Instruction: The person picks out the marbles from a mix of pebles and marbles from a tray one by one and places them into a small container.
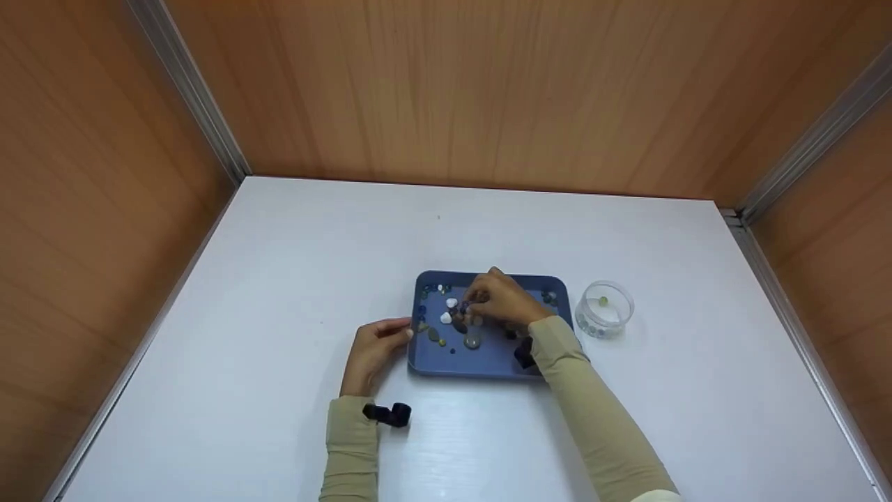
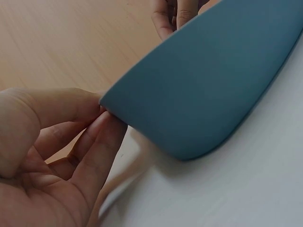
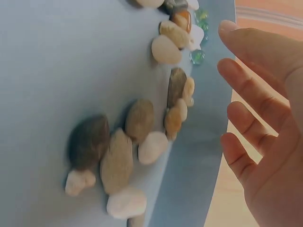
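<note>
A blue tray (image 1: 496, 360) holds several stones and glass marbles, among them a white stone (image 1: 446, 318) and a round grey stone (image 1: 472, 342). My left hand (image 1: 373, 352) pinches the tray's left rim between thumb and fingers; the left wrist view shows this grip on the tray wall (image 2: 199, 85) up close. Over the stones reaches my right hand (image 1: 507, 300), fingers pointing down. In the right wrist view the right hand (image 3: 270, 118) has its fingers loosely bent and apart, holding nothing, near a green glass marble (image 3: 197, 57). Brown pebbles (image 3: 117, 161) lie nearby.
A clear round cup (image 1: 592, 329) with several glass marbles inside stands just right of the tray. White tabletop (image 1: 279, 279) surrounds both. Wooden panels (image 1: 446, 90) close off the back and sides.
</note>
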`<state>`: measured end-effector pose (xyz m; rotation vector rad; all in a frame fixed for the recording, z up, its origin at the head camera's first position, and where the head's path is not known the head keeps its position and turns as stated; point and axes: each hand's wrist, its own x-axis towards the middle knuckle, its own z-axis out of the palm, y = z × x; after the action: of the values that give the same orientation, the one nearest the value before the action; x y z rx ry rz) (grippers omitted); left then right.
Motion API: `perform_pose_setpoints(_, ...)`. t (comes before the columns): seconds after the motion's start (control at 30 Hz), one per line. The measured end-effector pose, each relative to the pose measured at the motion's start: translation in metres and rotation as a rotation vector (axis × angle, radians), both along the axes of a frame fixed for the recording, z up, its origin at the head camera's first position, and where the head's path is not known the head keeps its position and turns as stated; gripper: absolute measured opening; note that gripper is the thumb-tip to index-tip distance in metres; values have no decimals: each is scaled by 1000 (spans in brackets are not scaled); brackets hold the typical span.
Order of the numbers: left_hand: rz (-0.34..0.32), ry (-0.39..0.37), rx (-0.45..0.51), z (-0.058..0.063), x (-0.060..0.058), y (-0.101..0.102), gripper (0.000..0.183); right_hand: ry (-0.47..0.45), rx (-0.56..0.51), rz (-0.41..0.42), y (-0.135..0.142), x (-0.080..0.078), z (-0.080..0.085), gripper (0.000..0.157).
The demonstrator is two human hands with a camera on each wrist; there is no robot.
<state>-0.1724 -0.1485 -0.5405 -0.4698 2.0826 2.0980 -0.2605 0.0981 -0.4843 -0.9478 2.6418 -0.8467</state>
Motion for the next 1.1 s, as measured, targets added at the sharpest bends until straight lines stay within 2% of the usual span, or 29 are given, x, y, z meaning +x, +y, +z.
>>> perform_pose_setpoints(0.27,12,-6,2,-1,-1,-1,28,58,-24,10,16,-3,5,17)
perform_pose_setpoints(0.43,24,-23,7,-2,-2,-2,26,64,-38,15,25,-4,7,18)
perform_pose_setpoints(0.87,14,-12,-11,0,0,-1,26,82,-14,-37,48,-1,12,18)
perform_pose_setpoints(1.1,6,-13,-2,-2,0,0,26,138,-10,-58,60,0,15,14)
